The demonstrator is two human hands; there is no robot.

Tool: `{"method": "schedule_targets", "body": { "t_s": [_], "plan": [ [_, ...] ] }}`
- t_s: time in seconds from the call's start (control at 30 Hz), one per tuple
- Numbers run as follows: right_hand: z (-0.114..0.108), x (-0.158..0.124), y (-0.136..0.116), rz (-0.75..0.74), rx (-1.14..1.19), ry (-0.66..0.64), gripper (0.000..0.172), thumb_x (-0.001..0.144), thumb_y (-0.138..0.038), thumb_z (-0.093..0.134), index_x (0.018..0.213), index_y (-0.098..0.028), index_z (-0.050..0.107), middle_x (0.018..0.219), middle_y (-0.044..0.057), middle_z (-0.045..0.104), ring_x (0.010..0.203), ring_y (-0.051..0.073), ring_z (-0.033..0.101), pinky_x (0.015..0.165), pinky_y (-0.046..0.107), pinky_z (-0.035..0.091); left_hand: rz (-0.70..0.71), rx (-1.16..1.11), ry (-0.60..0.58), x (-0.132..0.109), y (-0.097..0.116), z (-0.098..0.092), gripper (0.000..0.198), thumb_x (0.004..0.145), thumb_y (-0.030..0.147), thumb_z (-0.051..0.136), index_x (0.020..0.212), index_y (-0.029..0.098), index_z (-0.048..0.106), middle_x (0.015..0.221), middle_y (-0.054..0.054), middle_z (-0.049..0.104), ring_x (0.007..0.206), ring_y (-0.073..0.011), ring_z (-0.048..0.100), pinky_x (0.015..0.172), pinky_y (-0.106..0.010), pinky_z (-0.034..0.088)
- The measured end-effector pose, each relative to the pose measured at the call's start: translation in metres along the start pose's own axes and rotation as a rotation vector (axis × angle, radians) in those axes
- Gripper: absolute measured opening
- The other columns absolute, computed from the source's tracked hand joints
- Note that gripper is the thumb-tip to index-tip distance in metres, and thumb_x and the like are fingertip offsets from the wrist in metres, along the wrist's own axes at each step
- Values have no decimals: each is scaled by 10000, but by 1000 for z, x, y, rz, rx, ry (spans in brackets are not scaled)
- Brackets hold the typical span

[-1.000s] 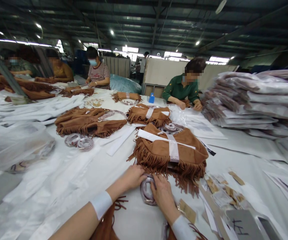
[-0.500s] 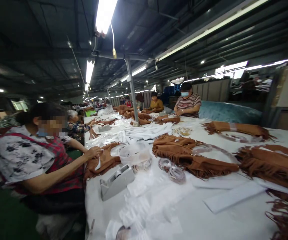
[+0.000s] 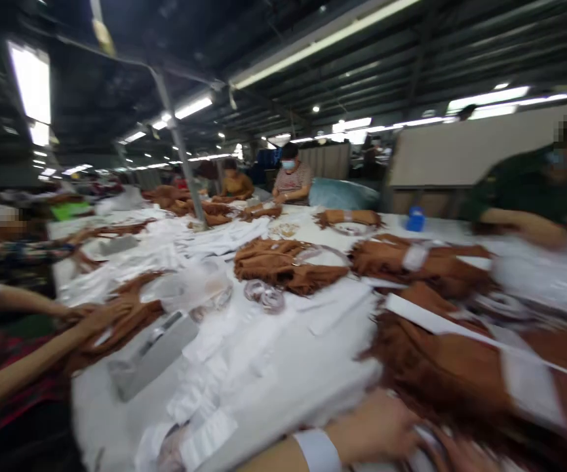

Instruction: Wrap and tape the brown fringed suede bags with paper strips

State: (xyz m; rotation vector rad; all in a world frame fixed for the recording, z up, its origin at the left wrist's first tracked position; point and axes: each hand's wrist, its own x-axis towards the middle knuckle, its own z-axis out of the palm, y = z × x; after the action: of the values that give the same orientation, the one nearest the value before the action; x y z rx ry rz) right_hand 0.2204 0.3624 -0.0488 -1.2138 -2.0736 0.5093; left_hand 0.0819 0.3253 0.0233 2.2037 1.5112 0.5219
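Note:
The picture is smeared by motion. My left hand (image 3: 379, 426), with a white band on its wrist, lies at the bottom edge on the white table (image 3: 283, 367), just in front of a brown fringed bag (image 3: 440, 370) wrapped in white paper strips. Only a sliver of my right hand (image 3: 443, 452) shows beside it, close to the bag's fringe. Something pale sits between the two hands, too blurred to name. The blur hides the fingers of both hands.
A co-worker's arms (image 3: 42, 354) reach in from the left onto another brown bag beside a grey tape dispenser (image 3: 150, 354). More fringed bags (image 3: 283, 265) and coiled straps (image 3: 263, 295) lie mid-table. Other people sit along the far side; a blue bottle (image 3: 415, 219) stands there.
The view swung far left, losing my hands, then came back right. My hands are in view again at the bottom edge by the fringed bag.

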Motion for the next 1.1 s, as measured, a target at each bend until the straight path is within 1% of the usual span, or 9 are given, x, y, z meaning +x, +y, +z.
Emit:
{"method": "schedule_targets", "body": {
  "t_s": [0.13,0.27,0.47,0.53,0.67,0.77,0.87,1.0,1.1],
  "plan": [
    [-43,-36,0,113,-358,-111,382,908,-352,400,1121,-162,654,1003,155,637,984,307,558,911,440,438,23,-140,-42,23,13,16,321,969,365,376,1073,244,655,1076,-51,676,955,-204,602,790,-322,488],
    [-43,-37,-19,200,-476,-131,348,935,-320,435,1179,-164,626,1017,131,632,991,270,541,894,369,429,66,-172,-85,26,15,29,305,946,434,466,1074,216,635,1110,-67,645,937,-178,595,840,-337,487],
    [-40,-37,-18,177,-290,-75,336,903,-281,463,1168,-159,628,1033,126,655,1009,255,572,909,384,449,-5,-119,-76,11,-17,18,263,841,342,573,1024,192,689,998,-65,702,921,-233,616,829,-319,470],
    [-56,-34,-9,215,-189,8,384,912,-354,439,1193,-157,612,1076,120,671,1009,235,598,915,372,462,-19,-105,-82,10,-21,20,256,806,268,576,1019,194,698,997,-70,707,943,-243,616,856,-326,460],
    [-113,-34,13,475,-6,395,552,905,-551,347,1128,-144,646,1010,129,710,937,249,641,861,384,488,-31,-91,-93,10,-20,28,266,767,185,532,965,193,710,982,-79,705,929,-243,620,840,-320,458],
    [-144,-45,20,534,-34,382,569,901,-570,327,1034,-140,676,849,111,724,793,243,656,760,371,504,-26,-81,-84,10,-19,30,269,761,173,513,947,185,708,975,-88,697,923,-244,615,848,-325,451],
    [-138,-53,13,458,-61,237,508,905,-524,352,965,-150,691,825,104,722,741,233,653,727,364,509,-25,-71,-75,10,-20,29,267,761,174,513,942,179,707,963,-94,694,923,-249,609,856,-335,449],
    [-97,-46,-10,285,-25,99,340,851,-398,503,1021,-169,689,1032,113,709,967,244,640,906,389,479,-6,-75,-67,10,-21,27,282,766,170,517,971,174,710,991,-90,701,944,-249,608,883,-339,450],
    [-74,-32,-25,191,8,-5,328,800,-304,571,1078,-163,674,1075,113,697,1026,244,622,944,398,468,34,-105,-85,11,-24,23,331,754,153,530,1036,180,702,1044,-67,707,967,-229,617,894,-307,456]
  ]
}}
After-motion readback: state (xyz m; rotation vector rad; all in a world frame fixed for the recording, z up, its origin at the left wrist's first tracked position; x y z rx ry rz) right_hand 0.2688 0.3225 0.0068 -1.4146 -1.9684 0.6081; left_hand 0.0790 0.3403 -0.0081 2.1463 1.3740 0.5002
